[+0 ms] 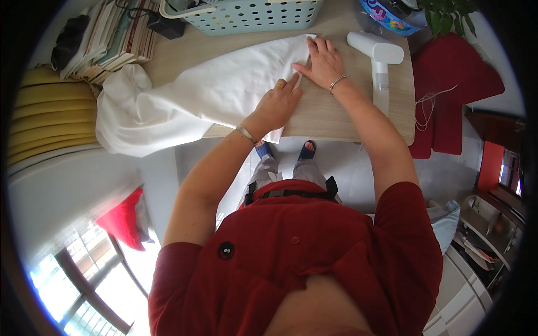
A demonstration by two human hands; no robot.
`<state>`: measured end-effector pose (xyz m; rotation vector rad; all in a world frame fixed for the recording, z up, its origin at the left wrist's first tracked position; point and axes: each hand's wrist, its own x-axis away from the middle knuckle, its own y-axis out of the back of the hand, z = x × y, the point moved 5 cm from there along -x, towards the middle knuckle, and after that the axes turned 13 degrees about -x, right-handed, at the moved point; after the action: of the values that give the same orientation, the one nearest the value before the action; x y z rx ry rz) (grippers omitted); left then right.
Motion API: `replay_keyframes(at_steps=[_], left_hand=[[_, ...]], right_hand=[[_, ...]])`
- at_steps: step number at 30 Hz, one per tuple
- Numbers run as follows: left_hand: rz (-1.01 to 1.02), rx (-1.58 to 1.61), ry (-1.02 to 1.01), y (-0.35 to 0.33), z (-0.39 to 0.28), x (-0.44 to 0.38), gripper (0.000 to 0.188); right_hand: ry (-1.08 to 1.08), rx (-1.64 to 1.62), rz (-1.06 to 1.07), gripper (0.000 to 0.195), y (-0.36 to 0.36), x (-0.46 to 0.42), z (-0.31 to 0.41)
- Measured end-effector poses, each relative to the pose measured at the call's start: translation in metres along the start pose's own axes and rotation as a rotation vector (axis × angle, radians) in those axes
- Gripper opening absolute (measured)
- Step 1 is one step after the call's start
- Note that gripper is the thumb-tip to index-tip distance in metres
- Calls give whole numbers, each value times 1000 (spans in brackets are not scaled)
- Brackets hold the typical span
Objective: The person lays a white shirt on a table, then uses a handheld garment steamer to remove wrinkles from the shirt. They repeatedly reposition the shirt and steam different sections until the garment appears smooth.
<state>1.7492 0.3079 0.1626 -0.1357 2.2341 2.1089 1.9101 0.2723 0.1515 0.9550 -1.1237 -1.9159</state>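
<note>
A white cloth (227, 80) lies across the wooden table, narrow and flat at its right end and bunched at the left, where it hangs past the front edge. My left hand (275, 105) rests on its right edge with the index finger stretched along the hem; the thumb is hidden, so I cannot tell whether it pinches the fabric. My right hand (325, 63) lies palm down with fingers apart, thumb and index fingertip touching the cloth's edge near the far corner. To its right is a white handheld garment steamer (380, 54), with a small light on its head.
A pale green perforated basket (256, 19) stands at the table's back, beside a black power adapter (166, 25) and stacked books (117, 42). A clear container with a colourful label (391, 19) and a plant (449, 14) are back right. A white cable (428, 109) hangs over a red chair (449, 92).
</note>
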Motion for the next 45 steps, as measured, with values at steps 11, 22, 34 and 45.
replay_keyframes(at_steps=[11,22,34,45], left_hand=[[71,16,31,9,-6,1,19],[39,-55,24,-2,-11,10,24],[33,-65,39,-1,-12,11,23],[20,-9,57,-1,-10,14,22]], right_hand=[[-5,-15,5,88,1,3,1],[-19,-56,-131,71,19,13,2],[-246,-62,-476,54,110,112,-86],[-782,-1253,-113,49,70,115,-120]])
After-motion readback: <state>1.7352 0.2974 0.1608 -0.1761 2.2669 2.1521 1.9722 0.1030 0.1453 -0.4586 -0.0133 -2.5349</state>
